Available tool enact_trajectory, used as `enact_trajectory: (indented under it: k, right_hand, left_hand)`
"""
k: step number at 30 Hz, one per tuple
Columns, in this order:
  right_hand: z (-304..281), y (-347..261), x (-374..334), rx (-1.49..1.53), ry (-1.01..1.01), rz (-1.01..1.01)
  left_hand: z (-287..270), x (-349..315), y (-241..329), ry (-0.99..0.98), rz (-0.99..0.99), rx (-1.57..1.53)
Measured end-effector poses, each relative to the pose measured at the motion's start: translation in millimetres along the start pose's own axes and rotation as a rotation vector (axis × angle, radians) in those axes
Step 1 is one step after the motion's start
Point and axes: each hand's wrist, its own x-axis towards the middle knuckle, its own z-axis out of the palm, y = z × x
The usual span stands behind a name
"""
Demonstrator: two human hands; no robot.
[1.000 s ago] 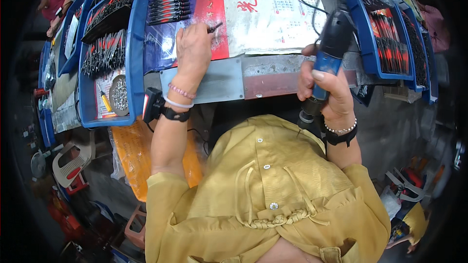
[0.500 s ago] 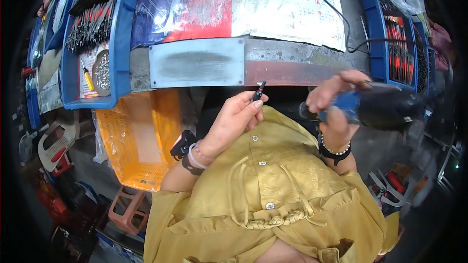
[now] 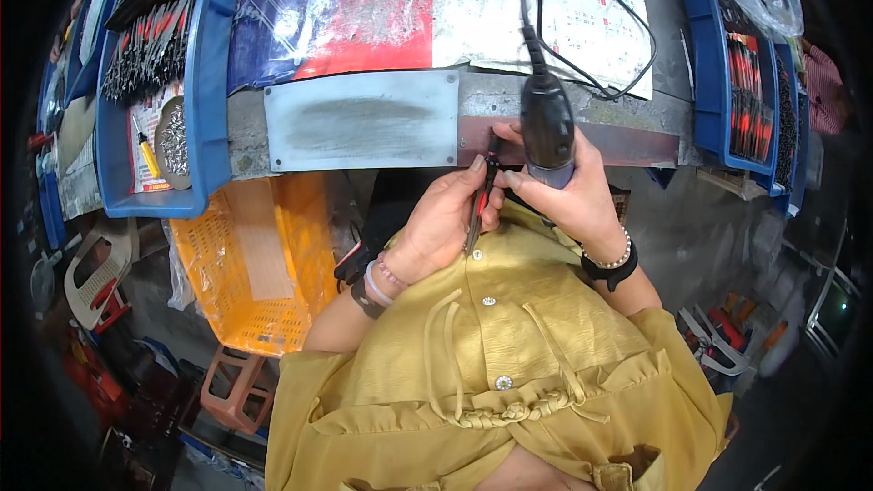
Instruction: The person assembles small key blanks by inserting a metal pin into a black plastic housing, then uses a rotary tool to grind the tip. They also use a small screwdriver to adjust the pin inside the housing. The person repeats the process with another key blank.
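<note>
My left hand (image 3: 446, 221) is closed round a slim black-and-red tool (image 3: 481, 206) with a narrow pointed end, held tilted above my lap. My right hand (image 3: 577, 195) grips a corded electric screwdriver (image 3: 547, 118) with a black body and a bluish collar. The screwdriver's working end is hidden behind my fingers. My right fingertips are at the upper black end of the slim tool, so both hands are close together just off the table's front edge.
A pale plate (image 3: 362, 123) is fixed at the table edge. Blue bins (image 3: 211, 100) with black-and-red tools and silver screws stand left; another blue bin (image 3: 705, 55) stands right. The screwdriver's cord (image 3: 637, 77) crosses the printed sheets. A yellow crate (image 3: 309, 255) sits below left.
My right hand has swung the electric screwdriver leftward from the right side to my left hand. The slim tool in my left hand now shows more of its length, its pointed end downward.
</note>
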Motion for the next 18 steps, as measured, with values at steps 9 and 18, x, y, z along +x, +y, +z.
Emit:
enact_trajectory:
  k: [9, 18]
  right_hand:
    - [-12, -8, -1, -0.007, -0.033, 0.017]
    - [-26, -60, -12, 0.228, -0.252, -0.812]
  left_hand:
    - [-5, 5, -10, -0.020, 0.123, 0.082]
    - [2, -4, -10, 0.037, 0.268, 0.369]
